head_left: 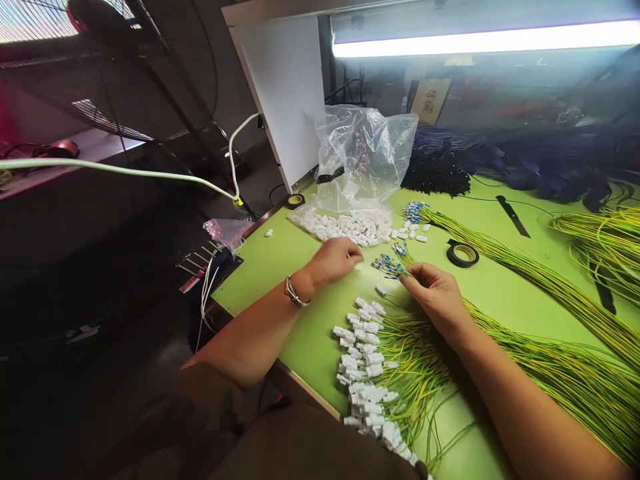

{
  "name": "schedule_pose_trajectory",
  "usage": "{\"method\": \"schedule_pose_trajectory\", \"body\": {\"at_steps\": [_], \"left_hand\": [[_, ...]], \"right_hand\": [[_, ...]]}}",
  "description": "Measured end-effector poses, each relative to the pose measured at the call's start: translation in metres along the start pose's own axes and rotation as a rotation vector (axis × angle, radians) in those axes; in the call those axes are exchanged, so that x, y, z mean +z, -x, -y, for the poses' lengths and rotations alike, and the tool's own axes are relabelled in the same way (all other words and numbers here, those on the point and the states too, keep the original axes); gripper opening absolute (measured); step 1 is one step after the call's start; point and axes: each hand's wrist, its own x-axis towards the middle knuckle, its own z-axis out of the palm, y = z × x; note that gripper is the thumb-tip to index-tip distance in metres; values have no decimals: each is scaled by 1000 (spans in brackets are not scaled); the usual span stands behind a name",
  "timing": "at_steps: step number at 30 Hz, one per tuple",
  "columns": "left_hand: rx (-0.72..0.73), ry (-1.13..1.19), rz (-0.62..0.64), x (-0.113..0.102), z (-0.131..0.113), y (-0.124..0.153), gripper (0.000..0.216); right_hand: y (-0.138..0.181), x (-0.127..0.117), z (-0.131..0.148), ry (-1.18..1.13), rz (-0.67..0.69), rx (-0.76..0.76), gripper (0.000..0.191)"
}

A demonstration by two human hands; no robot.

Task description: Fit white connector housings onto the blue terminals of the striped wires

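Observation:
My left hand (336, 259) is curled with its fingertips at the edge of a heap of loose white connectors (345, 225) on the green table (280, 267). My right hand (436, 291) pinches a bundle of yellow-green wires (550, 373) just behind their blue-tipped ends (388, 265). A single white connector (381, 290) lies between the hands. Near the front edge lies a pile of wires with white connectors fitted (365, 373).
A clear plastic bag (363, 157) stands behind the connector heap. A roll of black tape (463, 254) lies right of my hands, a smaller roll (295, 200) at the back left. More yellow-green wire bundles (595, 240) and dark wire heaps (525, 167) fill the right and back.

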Motion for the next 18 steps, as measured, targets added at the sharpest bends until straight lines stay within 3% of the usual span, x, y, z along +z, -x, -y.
{"method": "schedule_pose_trajectory", "body": {"at_steps": [2,7,11,14,16,18], "left_hand": [[-44,-123,-145,-7,13,-8,17],[29,-315,5,-6,27,-16,20],[6,-371,10,-3,23,-14,20],[16,-227,-70,-7,13,-10,17],[-6,14,-116,-8,2,-5,17],[-73,336,-59,-6,-10,1,22]], "right_hand": [[0,0,0,23,-7,-8,23],[1,1,2,9,-17,33,23],[2,4,0,-33,-22,62,22],[0,5,-3,-64,-22,66,22],[0,4,-6,-99,-24,74,22],[-1,4,-8,-130,-27,76,22]]}}
